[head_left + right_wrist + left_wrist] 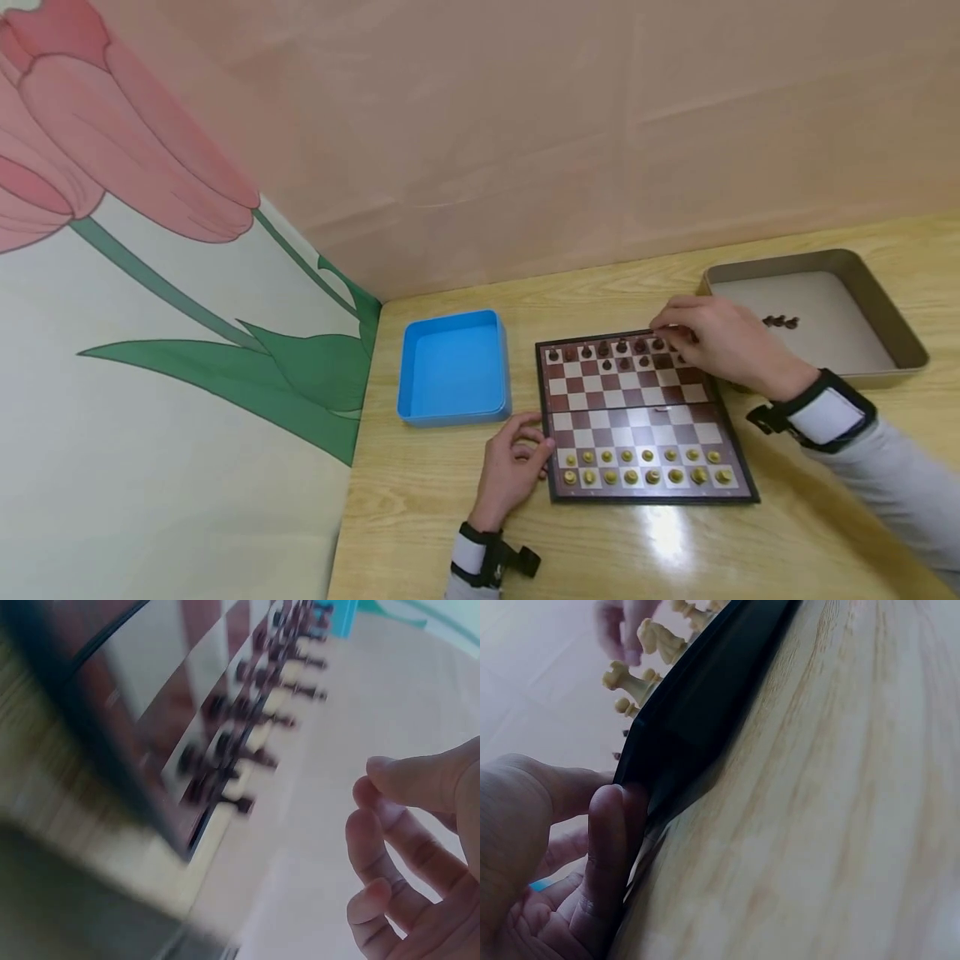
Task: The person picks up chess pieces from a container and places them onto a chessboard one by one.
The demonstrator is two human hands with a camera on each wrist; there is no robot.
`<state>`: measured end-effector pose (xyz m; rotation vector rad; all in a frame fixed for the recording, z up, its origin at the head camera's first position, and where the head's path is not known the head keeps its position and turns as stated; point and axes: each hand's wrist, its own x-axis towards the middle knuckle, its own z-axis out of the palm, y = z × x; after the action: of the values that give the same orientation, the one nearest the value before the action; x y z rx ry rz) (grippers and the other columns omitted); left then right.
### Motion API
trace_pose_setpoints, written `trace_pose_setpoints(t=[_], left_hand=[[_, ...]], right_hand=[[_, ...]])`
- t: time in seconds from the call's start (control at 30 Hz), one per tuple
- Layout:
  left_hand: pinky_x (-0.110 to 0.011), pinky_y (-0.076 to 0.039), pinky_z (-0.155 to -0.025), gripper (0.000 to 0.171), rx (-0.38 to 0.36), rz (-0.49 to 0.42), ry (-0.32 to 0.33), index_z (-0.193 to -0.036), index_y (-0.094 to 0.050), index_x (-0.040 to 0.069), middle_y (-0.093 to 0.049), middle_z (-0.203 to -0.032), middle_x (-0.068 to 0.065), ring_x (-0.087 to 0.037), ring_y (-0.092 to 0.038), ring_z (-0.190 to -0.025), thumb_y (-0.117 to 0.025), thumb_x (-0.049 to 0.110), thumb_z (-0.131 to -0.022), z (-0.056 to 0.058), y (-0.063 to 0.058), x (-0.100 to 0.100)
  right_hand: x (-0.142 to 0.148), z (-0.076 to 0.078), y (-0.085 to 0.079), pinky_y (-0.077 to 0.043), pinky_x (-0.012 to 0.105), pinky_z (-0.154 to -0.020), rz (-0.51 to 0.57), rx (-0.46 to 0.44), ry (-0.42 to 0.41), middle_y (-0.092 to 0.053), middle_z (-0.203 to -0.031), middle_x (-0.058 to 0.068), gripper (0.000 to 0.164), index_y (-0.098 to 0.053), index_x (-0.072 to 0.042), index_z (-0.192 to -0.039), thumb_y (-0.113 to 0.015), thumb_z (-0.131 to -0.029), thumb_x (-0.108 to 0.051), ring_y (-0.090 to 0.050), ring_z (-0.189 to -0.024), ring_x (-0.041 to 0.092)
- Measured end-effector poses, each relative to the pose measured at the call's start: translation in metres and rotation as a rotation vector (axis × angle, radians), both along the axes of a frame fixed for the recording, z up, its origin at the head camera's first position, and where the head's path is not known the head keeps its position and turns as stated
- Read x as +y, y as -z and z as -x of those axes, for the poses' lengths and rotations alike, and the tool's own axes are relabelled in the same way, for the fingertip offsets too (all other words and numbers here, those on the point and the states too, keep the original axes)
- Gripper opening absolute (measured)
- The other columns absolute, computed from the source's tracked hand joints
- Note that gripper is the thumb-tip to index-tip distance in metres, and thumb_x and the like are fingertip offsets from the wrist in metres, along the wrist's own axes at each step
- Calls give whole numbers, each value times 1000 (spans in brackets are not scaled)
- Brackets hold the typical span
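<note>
A folding chessboard (pixel 633 400) lies on the table. Gold-coloured chess pieces (pixel 652 477) stand in two rows along its near side, and dark chess pieces (pixel 603 348) stand along the far side. My left hand (pixel 510 468) grips the board's left edge between thumb and fingers. Over the far right corner is my right hand (pixel 723 342), covering some squares there. In the right wrist view, the thumb (pixel 416 780) and index fingertip come together, with no piece visible between them, apart from the dark pieces. The other fingers bend loosely.
A blue square box (pixel 453 371) sits left of the board. To the right, a beige tray (pixel 892 325) holds a few small dark pieces (pixel 781 322) near its left side. Behind the wooden table (pixel 427 517) hangs a pinkish cloth (pixel 525 150).
</note>
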<state>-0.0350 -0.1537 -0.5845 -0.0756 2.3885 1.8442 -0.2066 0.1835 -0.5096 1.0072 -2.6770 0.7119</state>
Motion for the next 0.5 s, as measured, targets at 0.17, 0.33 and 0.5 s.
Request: trace_pose_setpoints(t=[0.17, 0.33, 0.5], left_hand=[[-30, -66, -58, 43, -6, 7, -5, -142, -64, 18, -73, -103, -5, -9, -71, -66, -77, 24, -102, -1, 0, -3], [-30, -66, -59, 42, -5, 9, 1, -142, -64, 18, -73, -102, -2, -7, -70, -66, -76, 25, -102, 0, 0, -3], [-30, -66, -58, 41, 1, 14, 4, -142, -65, 18, -73, -101, 0, -7, -70, -65, -76, 24, -102, 0, -1, -2]], right_hand=[[23, 6, 4, -59, 40, -62, 5, 10, 54, -77, -105, 7, 22, -81, -10, -106, -85, -86, -2, -71, -81, 19], [49, 14, 15, -59, 39, -62, 37, 73, 77, -75, -93, 5, 26, -79, -6, -103, -87, -80, 2, -69, -76, 18], [79, 21, 28, -55, 30, -56, 42, 112, 100, -76, -89, 7, 31, -79, -4, -102, -89, -74, 2, -66, -69, 17]])
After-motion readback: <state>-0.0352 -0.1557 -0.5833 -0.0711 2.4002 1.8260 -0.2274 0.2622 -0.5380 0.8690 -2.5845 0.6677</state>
